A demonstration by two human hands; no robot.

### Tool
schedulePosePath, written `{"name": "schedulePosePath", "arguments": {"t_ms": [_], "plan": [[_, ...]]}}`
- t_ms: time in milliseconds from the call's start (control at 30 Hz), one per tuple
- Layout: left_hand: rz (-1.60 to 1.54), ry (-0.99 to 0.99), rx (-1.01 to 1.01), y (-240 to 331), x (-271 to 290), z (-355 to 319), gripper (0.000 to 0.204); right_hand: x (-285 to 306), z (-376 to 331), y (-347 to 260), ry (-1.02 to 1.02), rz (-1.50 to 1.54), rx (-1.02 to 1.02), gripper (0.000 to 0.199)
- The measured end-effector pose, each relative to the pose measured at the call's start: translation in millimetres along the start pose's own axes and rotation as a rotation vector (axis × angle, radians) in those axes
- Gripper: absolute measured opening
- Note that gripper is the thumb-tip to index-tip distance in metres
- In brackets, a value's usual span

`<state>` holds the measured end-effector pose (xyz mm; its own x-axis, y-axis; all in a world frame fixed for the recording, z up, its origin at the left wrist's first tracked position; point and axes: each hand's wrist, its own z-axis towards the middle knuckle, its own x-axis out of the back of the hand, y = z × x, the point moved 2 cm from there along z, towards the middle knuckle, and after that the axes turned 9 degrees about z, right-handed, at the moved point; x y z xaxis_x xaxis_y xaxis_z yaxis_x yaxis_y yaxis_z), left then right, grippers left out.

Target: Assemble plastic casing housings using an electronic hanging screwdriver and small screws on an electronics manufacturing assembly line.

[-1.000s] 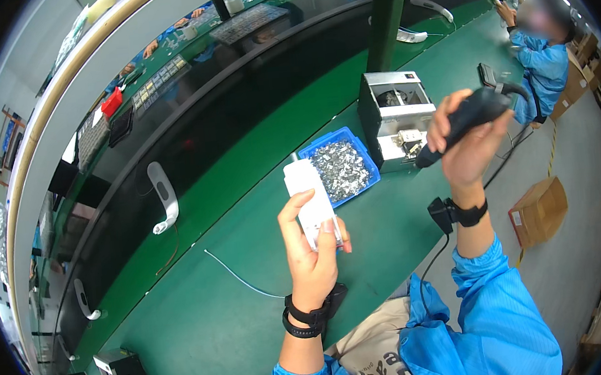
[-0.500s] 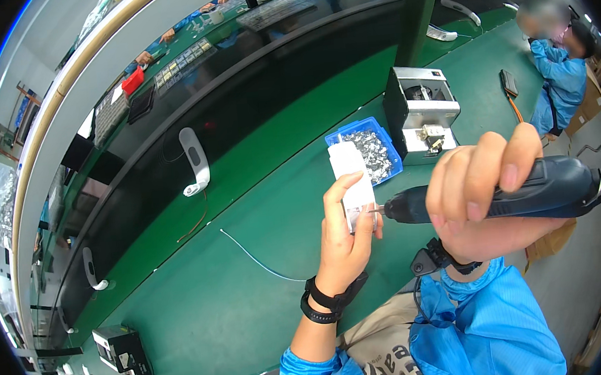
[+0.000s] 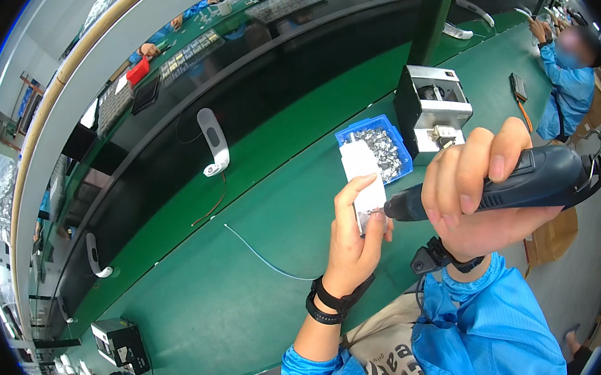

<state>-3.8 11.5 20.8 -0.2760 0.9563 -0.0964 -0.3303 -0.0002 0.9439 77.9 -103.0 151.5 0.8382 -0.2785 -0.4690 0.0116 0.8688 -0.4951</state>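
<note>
A white rectangular plastic piece (image 3: pixel 364 175) is gripped in my left hand (image 3: pixel 352 251), with its thumb and fingers closed round the lower end. My right hand (image 3: pixel 476 197) wraps round a dark electric screwdriver (image 3: pixel 539 177) lying nearly level. Its bit points left and meets the lower end of the white piece beside my left thumb; the exact contact is too small to make out. Just behind the white piece sits a blue tray (image 3: pixel 406 167) of small shiny metal parts (image 3: pixel 385 153), partly hidden by it.
A black and silver box-shaped machine (image 3: pixel 428 108) stands right of the tray. A thin pale-blue cable (image 3: pixel 256 254) lies on the green table (image 3: pixel 203 296). White and grey lamp-like devices (image 3: pixel 214 139) stand along the back. A green post (image 3: pixel 435 15) rises behind. Co-workers (image 3: pixel 568 78) sit at both ends.
The view has shifted slightly, so the bench things appear farther right. Both hands keep their grips, and the bit stays at the white piece's lower end. The right-hand co-worker's pose has changed.
</note>
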Motion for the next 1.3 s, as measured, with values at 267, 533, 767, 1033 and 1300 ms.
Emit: {"name": "schedulePosePath", "arguments": {"t_ms": [267,533,767,1033,1300], "plan": [[0.079,0.031,-0.047,2.3,-0.2,-0.3,0.051,-20.1,-5.1,1.6,0.077,0.033,0.002,0.058],[0.136,0.018,-0.053,-6.1,-5.5,0.9,0.057,-19.8,-2.1,7.1,0.046,0.002,-0.082,0.042],[0.222,-0.024,-0.115,-2.0,-10.3,-2.6,0.057,-17.3,-6.7,-0.4,0.026,-0.066,-0.042,0.047],[0.724,-0.302,-0.191,41.8,-2.8,-17.1,0.06,0.0,-27.6,-20.3,0.088,0.052,-0.024,0.076],[1.267,-0.187,0.047,16.9,76.3,-25.7,0.064,87.8,-50.9,-39.7,0.392,-0.693,-0.05,0.043]]}}
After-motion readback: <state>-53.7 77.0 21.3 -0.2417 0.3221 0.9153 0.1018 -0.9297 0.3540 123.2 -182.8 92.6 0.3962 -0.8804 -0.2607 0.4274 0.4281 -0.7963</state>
